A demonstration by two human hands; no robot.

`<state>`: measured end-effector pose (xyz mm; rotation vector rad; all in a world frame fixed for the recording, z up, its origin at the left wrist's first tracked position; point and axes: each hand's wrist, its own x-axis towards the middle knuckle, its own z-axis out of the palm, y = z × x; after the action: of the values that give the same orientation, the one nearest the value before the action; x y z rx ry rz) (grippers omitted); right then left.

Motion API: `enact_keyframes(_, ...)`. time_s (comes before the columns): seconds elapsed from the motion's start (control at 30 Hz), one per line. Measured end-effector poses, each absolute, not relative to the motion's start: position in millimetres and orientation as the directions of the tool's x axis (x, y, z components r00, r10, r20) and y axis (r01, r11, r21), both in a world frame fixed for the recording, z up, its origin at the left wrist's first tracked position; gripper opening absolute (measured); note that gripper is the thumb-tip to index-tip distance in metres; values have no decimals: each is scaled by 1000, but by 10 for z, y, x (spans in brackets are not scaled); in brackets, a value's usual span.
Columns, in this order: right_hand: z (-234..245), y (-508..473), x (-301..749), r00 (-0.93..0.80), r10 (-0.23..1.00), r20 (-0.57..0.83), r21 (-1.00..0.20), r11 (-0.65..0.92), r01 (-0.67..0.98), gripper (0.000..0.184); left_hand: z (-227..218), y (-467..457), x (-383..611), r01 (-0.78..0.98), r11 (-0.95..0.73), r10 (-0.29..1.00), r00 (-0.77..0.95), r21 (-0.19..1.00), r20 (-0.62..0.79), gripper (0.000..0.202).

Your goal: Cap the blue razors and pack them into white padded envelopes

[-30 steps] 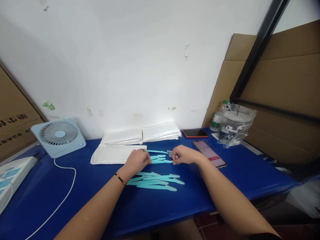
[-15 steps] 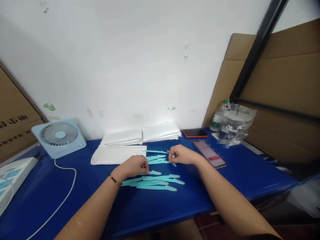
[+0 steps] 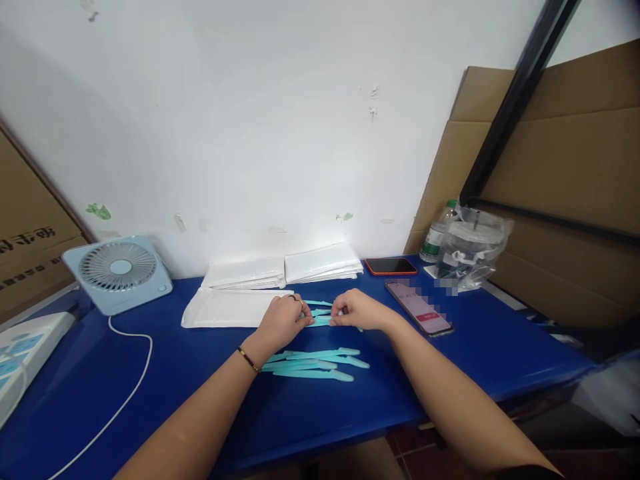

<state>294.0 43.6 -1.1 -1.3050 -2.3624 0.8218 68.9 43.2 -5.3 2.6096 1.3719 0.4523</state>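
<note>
My left hand (image 3: pixel 286 319) is closed on a turquoise eyebrow razor (image 3: pixel 320 321), whose handle is mostly hidden under the fingers. Opposite it, my right hand (image 3: pixel 357 310) is pinched near that razor's tip; a small translucent piece, perhaps a blade cap, shows partly between the fingers. Other turquoise razors lie just behind the fingertips, partly covered. Closer to the front edge, several more razors (image 3: pixel 315 365) are spread in a loose pile, side by side and overlapping. Left of the hands lies a flat white packet (image 3: pixel 230 310), its right end near my left hand.
White packet stacks (image 3: pixel 323 265) rest against the wall. Two phones, one orange-edged (image 3: pixel 391 267) and one with a lit screen (image 3: pixel 420 308), lie at right. Beyond are a bottle (image 3: pixel 434 237) and plastic bag (image 3: pixel 473 250). A blue fan (image 3: pixel 117 273) and its cable occupy the left.
My left hand has moved up and right from the front pile, taking a razor to the right hand. The right hand has shifted slightly left, and the two hands are now close together.
</note>
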Motion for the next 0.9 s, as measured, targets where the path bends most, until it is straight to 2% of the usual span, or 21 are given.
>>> enact_keyframes(0.13,-47,517,3046,-443,896,22,-572,374,730,24,-52,458,640,808,-530,848,494,257,194,18)
enact_keyframes(0.23,-26,535,3115,-372,926,68,-540,347,767,20,-20,417,613,786,-538,842,512,305,168,24)
enact_keyframes(0.37,49,484,3140,-426,900,91,-571,398,719,16,33,282,643,667,-625,729,685,406,-4,30)
enact_keyframes(0.5,111,418,3150,-567,823,-37,-628,422,654,27,13,211,707,672,-603,703,702,431,-111,24)
enact_keyframes(0.63,91,397,3114,-672,725,-155,-656,433,619,33,-17,283,716,709,-582,764,645,399,-31,25)
enact_keyframes(0.77,9,470,3107,-634,769,-83,-658,436,614,27,-16,409,638,769,-557,820,569,314,61,23)
enact_keyframes(0.9,-42,568,3192,-499,866,-46,-581,383,718,25,13,457,547,837,-487,873,472,252,120,20)
